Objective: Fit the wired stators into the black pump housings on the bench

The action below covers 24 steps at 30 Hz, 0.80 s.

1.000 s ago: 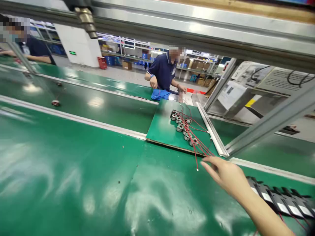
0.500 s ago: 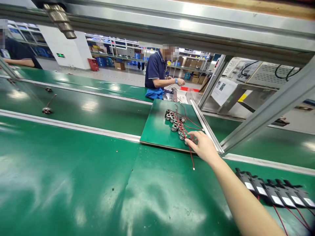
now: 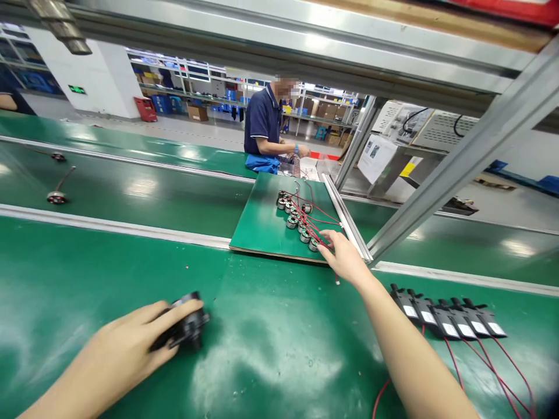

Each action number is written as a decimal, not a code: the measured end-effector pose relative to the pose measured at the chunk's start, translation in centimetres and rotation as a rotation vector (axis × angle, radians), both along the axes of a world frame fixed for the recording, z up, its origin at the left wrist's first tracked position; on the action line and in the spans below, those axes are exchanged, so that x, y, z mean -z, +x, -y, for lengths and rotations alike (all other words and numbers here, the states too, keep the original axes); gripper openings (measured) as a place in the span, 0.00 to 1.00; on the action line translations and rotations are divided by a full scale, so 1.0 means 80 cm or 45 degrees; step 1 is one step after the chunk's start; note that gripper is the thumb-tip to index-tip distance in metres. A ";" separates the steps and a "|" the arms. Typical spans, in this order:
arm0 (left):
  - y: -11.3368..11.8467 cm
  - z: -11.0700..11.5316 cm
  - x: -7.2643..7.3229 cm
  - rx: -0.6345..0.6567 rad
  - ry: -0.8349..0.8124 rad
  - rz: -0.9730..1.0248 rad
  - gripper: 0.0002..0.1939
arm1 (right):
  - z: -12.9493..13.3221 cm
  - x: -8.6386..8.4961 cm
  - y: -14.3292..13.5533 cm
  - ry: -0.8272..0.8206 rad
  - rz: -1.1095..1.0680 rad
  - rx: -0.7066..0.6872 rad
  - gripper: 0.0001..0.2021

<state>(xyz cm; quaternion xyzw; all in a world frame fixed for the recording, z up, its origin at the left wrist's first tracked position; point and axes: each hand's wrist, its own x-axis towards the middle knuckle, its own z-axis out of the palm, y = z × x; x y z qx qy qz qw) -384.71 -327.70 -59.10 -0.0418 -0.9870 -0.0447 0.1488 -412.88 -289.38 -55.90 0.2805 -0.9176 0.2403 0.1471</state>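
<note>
My left hand [image 3: 144, 337] is closed round a black plastic part [image 3: 190, 323] above the near bench; motion blurs it, so its exact kind is unclear. At the front right of a raised green board [image 3: 255, 230], my right hand [image 3: 343, 256] has thumb and forefinger curled over red wires [image 3: 323, 249]. Its thumb tip lies beside the nearest of several small round motor parts [image 3: 313, 244], which stand in a slanting row on the board. A white connector [image 3: 338, 283] at a wire's end hangs just below that hand.
Several black housings [image 3: 449, 320] with white labels and red wires lie at the right. Metal posts [image 3: 458, 145] and an overhead beam [image 3: 305, 41] frame the bench. A loose round part [image 3: 56, 198] lies on the sunken strip at left. A co-worker [image 3: 264, 125] stands beyond the board.
My left hand has come into view with the black part. The view has shifted right. My right hand has drawn slightly away from the nearest motor part, and the hanging connector has moved with it.
</note>
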 end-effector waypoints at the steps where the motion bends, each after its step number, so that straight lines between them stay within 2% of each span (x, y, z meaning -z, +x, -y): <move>1: -0.024 -0.013 -0.007 0.059 -0.071 0.074 0.27 | 0.000 -0.002 0.002 -0.006 -0.029 -0.015 0.19; 3: -0.066 -0.044 -0.024 0.134 -0.208 0.180 0.32 | 0.006 -0.006 0.008 0.027 -0.120 -0.045 0.20; 5: -0.096 -0.075 -0.039 0.166 -0.288 0.243 0.32 | 0.016 -0.011 0.012 0.111 -0.193 -0.084 0.19; 7: -0.112 -0.098 -0.048 0.175 -0.289 0.266 0.31 | 0.030 -0.018 0.011 0.172 -0.230 -0.075 0.18; 9: -0.118 -0.113 -0.051 0.181 -0.232 0.259 0.34 | 0.046 -0.026 0.002 0.206 -0.259 0.014 0.17; 11: -0.120 -0.122 -0.050 0.185 -0.169 0.231 0.36 | 0.063 -0.033 -0.013 0.272 -0.288 0.096 0.17; 14: -0.124 -0.132 -0.043 0.125 -0.122 0.146 0.22 | 0.089 -0.037 -0.040 0.393 -0.316 0.079 0.19; 15: -0.127 -0.136 -0.039 0.081 -0.112 0.105 0.20 | 0.097 -0.037 -0.049 0.419 -0.318 0.057 0.20; 18: -0.137 -0.144 -0.028 -0.071 -0.072 -0.027 0.25 | 0.116 -0.033 -0.068 0.475 -0.298 0.031 0.20; 20: -0.145 -0.149 -0.020 -0.119 -0.057 -0.078 0.29 | 0.123 -0.031 -0.073 0.493 -0.282 0.030 0.18; 21: -0.147 -0.151 -0.017 -0.118 -0.060 -0.080 0.28 | 0.125 -0.030 -0.073 0.496 -0.280 0.023 0.16; 24: -0.149 -0.159 -0.010 -0.036 -0.054 -0.029 0.19 | 0.120 -0.033 -0.056 0.488 -0.290 -0.028 0.14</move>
